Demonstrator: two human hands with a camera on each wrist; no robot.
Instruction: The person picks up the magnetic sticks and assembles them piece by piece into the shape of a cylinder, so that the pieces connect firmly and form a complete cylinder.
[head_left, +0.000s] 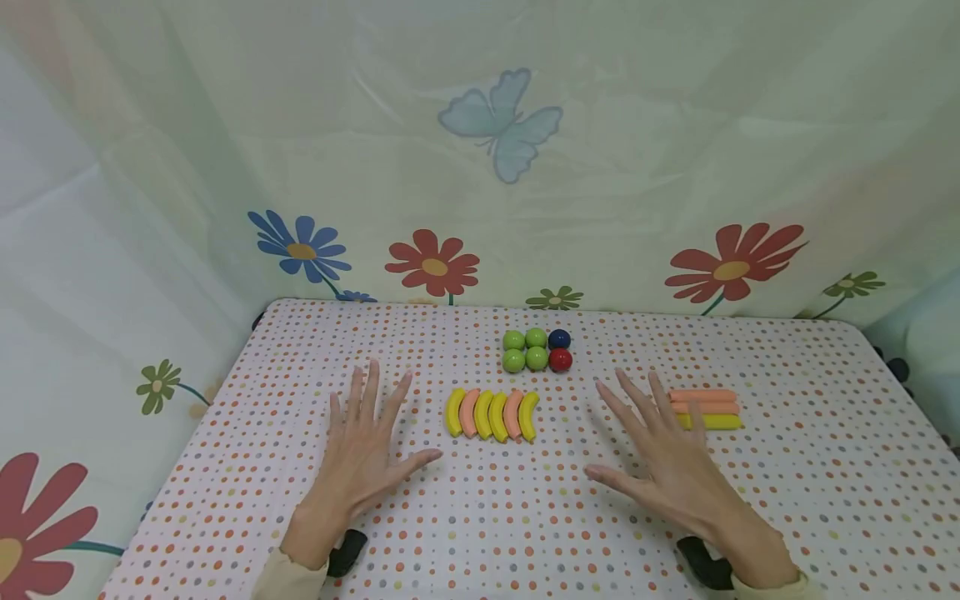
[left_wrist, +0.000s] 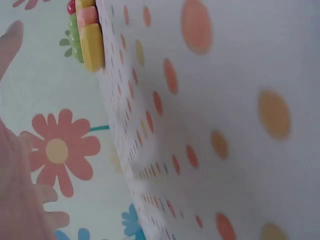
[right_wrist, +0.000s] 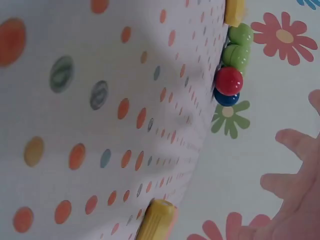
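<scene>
Cream fabric sleeves (head_left: 288, 577) and black wrist-worn devices (head_left: 347, 552) occupy the near edge of the scene, left and right. From them extend the left hand (head_left: 360, 462) and the right hand (head_left: 667, 462), both raised above a counter (head_left: 487, 525) covered in white cloth with multicoloured dots. Each grip is wide: fingers straight and spread, thumbs directed inward. Between the hands, toward the far side, lies a row of six curved, banana-shaped pieces (head_left: 483, 415), set side by side; from left to right the colours run yellow, pink, yellow, yellow, pink, yellow. Beyond this row, slightly to the right, six glossy spheres form two lines of three: four green spheres (head_left: 536, 358) at left, a dark blue sphere (head_left: 559, 339) at far right and a red sphere (head_left: 560, 360) at near right. At right, three straight bars (head_left: 712, 408) lie parallel, two pink on the far side and one yellow on the near; the right hand's fingers partly hide their left ends in the head view. Behind the counter hangs a pale fabric backdrop (head_left: 622, 175) printed with red, blue and green flowers and a light blue butterfly (head_left: 510, 125)
</scene>
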